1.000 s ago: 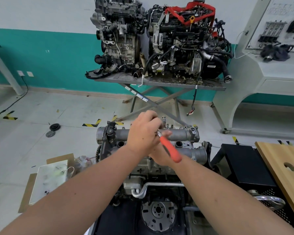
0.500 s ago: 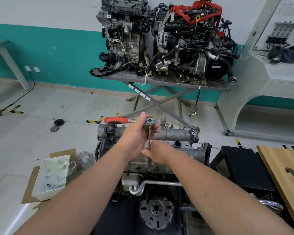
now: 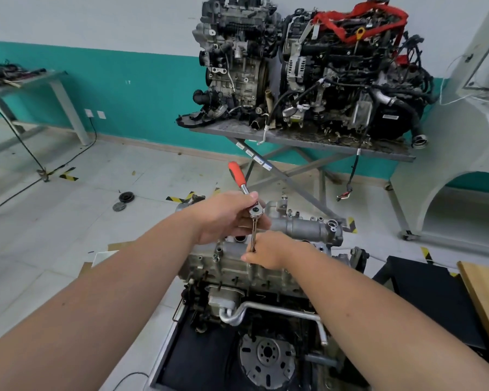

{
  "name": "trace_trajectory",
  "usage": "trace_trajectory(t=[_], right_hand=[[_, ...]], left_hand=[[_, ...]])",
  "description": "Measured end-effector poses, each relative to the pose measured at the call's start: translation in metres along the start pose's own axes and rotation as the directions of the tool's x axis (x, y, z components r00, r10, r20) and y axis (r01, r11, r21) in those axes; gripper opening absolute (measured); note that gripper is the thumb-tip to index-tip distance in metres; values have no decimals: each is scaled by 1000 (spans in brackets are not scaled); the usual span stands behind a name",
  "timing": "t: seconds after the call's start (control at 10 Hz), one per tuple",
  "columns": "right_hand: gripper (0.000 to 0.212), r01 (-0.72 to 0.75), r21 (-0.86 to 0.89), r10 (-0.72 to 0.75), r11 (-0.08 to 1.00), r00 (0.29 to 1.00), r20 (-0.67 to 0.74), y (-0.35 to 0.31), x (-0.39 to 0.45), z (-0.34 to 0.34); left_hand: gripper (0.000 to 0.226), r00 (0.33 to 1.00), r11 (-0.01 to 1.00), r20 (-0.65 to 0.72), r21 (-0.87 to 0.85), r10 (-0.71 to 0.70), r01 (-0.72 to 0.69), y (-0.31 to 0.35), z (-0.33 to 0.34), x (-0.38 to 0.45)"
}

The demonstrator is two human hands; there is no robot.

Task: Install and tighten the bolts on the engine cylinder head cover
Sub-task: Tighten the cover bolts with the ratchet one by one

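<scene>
The grey cylinder head cover (image 3: 302,227) tops the engine (image 3: 237,272) in front of me. A ratchet wrench (image 3: 239,176) with a red handle stands over it, its handle pointing up and away to the far left. My left hand (image 3: 226,218) grips the ratchet at its head. A thin steel extension bar (image 3: 253,235) drops straight down from the head. My right hand (image 3: 268,249) pinches the lower end of that bar just above the cover. The bolt under the bar is hidden by my fingers.
A metal stand (image 3: 302,139) at the back carries two other engines (image 3: 308,63). A wooden board (image 3: 486,300) and black case (image 3: 424,294) lie at the right. A flywheel (image 3: 266,359) faces me below. Cardboard (image 3: 102,255) and two round parts (image 3: 123,201) lie on the floor at left.
The red handle swung from pointing toward me at the right, round to the left, and now points up and away. Both hands stayed on the tool.
</scene>
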State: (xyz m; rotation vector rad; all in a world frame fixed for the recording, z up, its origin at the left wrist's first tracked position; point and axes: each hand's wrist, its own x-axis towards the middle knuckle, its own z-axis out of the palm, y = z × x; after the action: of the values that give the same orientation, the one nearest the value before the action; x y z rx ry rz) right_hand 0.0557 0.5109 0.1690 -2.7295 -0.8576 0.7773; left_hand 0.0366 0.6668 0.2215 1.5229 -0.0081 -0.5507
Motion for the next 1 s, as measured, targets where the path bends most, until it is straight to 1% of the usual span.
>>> trace_trajectory(t=[0.1, 0.2, 0.3, 0.4, 0.5, 0.6, 0.7, 0.8, 0.9, 1.0], right_hand=[[38, -11, -29, 11, 1000, 1000, -10, 4, 7, 1], [40, -21, -70, 21, 997, 1000, 9, 5, 14, 1], [41, -29, -132, 35, 991, 998, 46, -1, 13, -3], [37, -16, -137, 25, 990, 998, 62, -1, 12, -8], [34, -6, -126, 7, 992, 1000, 10, -1, 12, -6], [39, -22, -304, -9, 952, 995, -99, 0, 15, 2], [27, 19, -346, -74, 938, 986, -146, -7, 10, -3], [27, 38, -220, -67, 975, 990, -127, -16, 11, -11], [43, -61, -337, 79, 940, 996, 38, 2, 35, 4], [31, -29, -171, 31, 985, 999, 13, 3, 27, 6]], left_hand=[[31, 1000, 998, -6, 56, -14, 14, 7, -2, 4], [31, 998, 952, -35, 302, -44, 52, 25, 2, 12], [23, 1000, 716, -10, 698, 21, -8, 42, 18, 18], [32, 985, 220, 65, 970, 159, -100, 44, 30, 26], [40, 862, -194, 235, 967, 448, -163, 24, 29, 28], [35, 469, -374, 457, 889, 755, -264, -3, 19, 25], [39, 372, -151, 245, 953, 895, -264, -28, 16, 26], [52, 501, 348, -91, 824, 861, -448, -48, 30, 22], [39, 624, 747, -410, 328, 665, -579, -53, 56, 22], [47, 716, 846, -509, 47, 479, -532, -52, 61, 25]])
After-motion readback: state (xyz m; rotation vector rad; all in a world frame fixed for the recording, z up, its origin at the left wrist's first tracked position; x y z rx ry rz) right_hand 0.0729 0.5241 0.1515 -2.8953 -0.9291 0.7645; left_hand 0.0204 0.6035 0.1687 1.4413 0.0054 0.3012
